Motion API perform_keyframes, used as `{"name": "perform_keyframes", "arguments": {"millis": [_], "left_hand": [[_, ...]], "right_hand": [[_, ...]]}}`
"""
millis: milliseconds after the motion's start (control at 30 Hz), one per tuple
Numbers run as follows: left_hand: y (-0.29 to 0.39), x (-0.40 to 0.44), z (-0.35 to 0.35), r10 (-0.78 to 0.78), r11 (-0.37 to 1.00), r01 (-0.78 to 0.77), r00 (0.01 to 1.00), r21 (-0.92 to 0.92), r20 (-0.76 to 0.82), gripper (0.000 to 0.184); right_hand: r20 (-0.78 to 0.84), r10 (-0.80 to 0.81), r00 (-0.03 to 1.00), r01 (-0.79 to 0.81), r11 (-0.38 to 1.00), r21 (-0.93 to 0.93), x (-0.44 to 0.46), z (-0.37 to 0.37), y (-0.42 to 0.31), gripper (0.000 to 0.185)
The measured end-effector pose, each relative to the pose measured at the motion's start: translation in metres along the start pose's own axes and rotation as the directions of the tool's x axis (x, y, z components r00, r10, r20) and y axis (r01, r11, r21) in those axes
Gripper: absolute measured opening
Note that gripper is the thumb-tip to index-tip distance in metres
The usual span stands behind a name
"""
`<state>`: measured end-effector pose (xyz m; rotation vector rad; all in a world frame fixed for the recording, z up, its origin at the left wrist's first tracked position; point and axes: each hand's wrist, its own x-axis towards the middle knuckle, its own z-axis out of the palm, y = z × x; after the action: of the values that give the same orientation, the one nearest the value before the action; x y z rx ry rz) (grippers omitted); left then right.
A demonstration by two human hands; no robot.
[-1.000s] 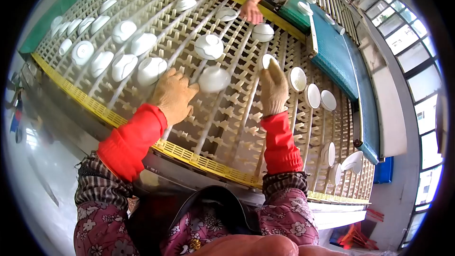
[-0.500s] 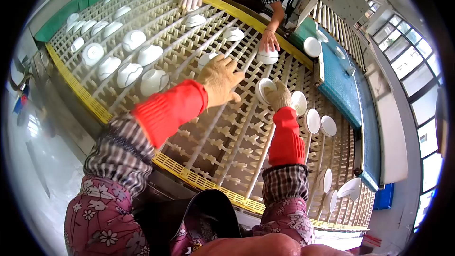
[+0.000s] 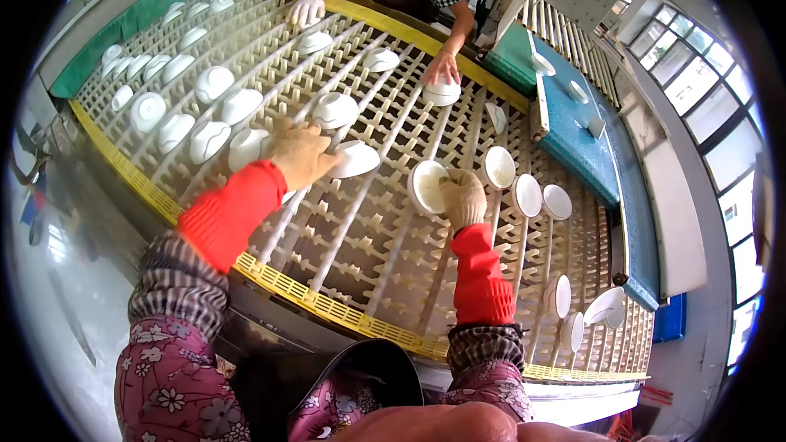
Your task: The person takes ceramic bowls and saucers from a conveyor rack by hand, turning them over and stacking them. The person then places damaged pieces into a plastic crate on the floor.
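The right hand (image 3: 463, 196), in a tan knit glove, is closed on the rim of a white bowl (image 3: 425, 187), which tilts with its hollow toward the camera above the pegged conveyor (image 3: 327, 301). The left hand (image 3: 301, 152), gloved alike, is partly open with fingers spread and thumb at the edge of an overturned bowl (image 3: 360, 160); whether it grips that bowl cannot be told. Just beyond the right hand, three tilted bowls (image 3: 526, 195) stand among the pegs. Across the conveyor, a co-worker's bare hand (image 3: 443, 69) rests on a lined bowl (image 3: 442, 93), near the blue-green belt (image 3: 577, 147).
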<state>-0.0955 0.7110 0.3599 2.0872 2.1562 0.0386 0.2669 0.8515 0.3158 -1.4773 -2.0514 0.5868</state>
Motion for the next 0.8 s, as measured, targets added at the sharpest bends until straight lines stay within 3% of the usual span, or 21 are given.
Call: {"name": "perform_keyframes", "arguments": {"millis": [33,67,100,167,200,267,300,333,400,467,500,533,600,633,733,767,800], "left_hand": [[0.012,-0.022,0.000,0.107,0.983,-0.136,0.968,-0.120,-0.226,0.076],[0.023,-0.042,0.004,0.171,0.935,-0.288,0.877,-0.206,-0.450,0.080],[0.036,-0.049,0.013,0.192,0.894,-0.346,0.868,-0.283,-0.458,0.081],[0.062,-0.064,0.030,0.233,0.783,-0.452,0.850,-0.427,-0.472,0.086],[0.078,-0.081,0.006,0.285,0.727,-0.381,0.924,-0.572,-0.253,0.088],[0.108,-0.104,0.011,0.157,0.605,-0.220,0.975,-0.765,-0.156,0.086],[0.115,-0.114,0.015,0.059,0.611,-0.158,0.986,-0.776,-0.155,0.073],[0.121,-0.120,0.012,0.040,0.554,-0.129,0.991,-0.823,-0.128,0.069],[0.125,-0.136,0.002,0.000,0.427,-0.051,0.998,-0.903,-0.057,0.061],[0.130,-0.157,0.011,-0.023,0.632,-0.133,0.981,-0.763,-0.191,0.045],[0.133,-0.159,0.011,-0.041,0.646,-0.107,0.984,-0.756,-0.175,0.045],[0.135,-0.158,0.012,-0.058,0.658,-0.083,0.985,-0.748,-0.160,0.048],[0.132,-0.147,0.014,0.036,0.537,-0.018,0.999,-0.843,0.002,0.048],[0.131,-0.141,0.015,0.091,0.476,0.022,0.993,-0.879,0.075,0.047],[0.130,-0.135,0.023,0.137,0.556,-0.152,0.986,-0.817,-0.091,0.044],[0.132,-0.134,0.026,0.147,0.606,-0.191,0.981,-0.772,-0.127,0.044],[0.134,-0.135,0.021,0.150,0.647,-0.193,0.981,-0.738,-0.125,0.044]], "right_hand": [[0.081,0.040,0.996,-0.041,0.999,0.007,-0.013,-0.010,-0.023,0.027],[0.164,0.078,0.983,-0.081,0.997,0.007,-0.026,-0.020,-0.042,0.032],[0.127,-0.003,0.992,-0.015,0.991,0.135,-0.031,0.000,-0.015,0.035],[0.180,-0.070,0.981,0.036,0.982,0.187,-0.058,0.001,-0.044,0.031],[0.214,-0.119,0.970,0.064,0.966,0.249,-0.075,-0.004,-0.067,0.028],[0.214,-0.323,0.922,0.294,0.943,0.155,-0.099,0.006,-0.075,0.030],[0.290,-0.141,0.947,0.097,0.982,0.160,-0.115,-0.004,-0.103,0.034],[0.255,-0.344,0.904,0.317,0.938,0.143,-0.129,-0.013,-0.117,0.040],[0.396,-0.335,0.855,0.363,0.932,0.006,-0.143,-0.004,-0.125,0.055],[0.422,-0.463,0.779,0.462,0.880,0.113,-0.154,0.015,-0.110,0.069],[0.508,-0.438,0.742,0.464,0.882,0.082,-0.155,0.012,-0.116,0.068],[0.491,-0.429,0.758,0.411,0.899,0.150,-0.160,0.008,-0.120,0.068],[0.461,-0.406,0.789,0.307,0.910,0.278,-0.170,-0.009,-0.131,0.068],[0.507,-0.304,0.806,0.259,0.953,0.160,-0.173,-0.016,-0.137,0.068],[0.553,-0.207,0.807,0.141,0.977,0.160,-0.178,-0.025,-0.139,0.064],[0.597,-0.090,0.797,0.068,0.996,0.059,-0.183,-0.029,-0.141,0.064],[0.568,-0.126,0.813,0.084,0.991,0.101,-0.186,-0.030,-0.135,0.065]]}}
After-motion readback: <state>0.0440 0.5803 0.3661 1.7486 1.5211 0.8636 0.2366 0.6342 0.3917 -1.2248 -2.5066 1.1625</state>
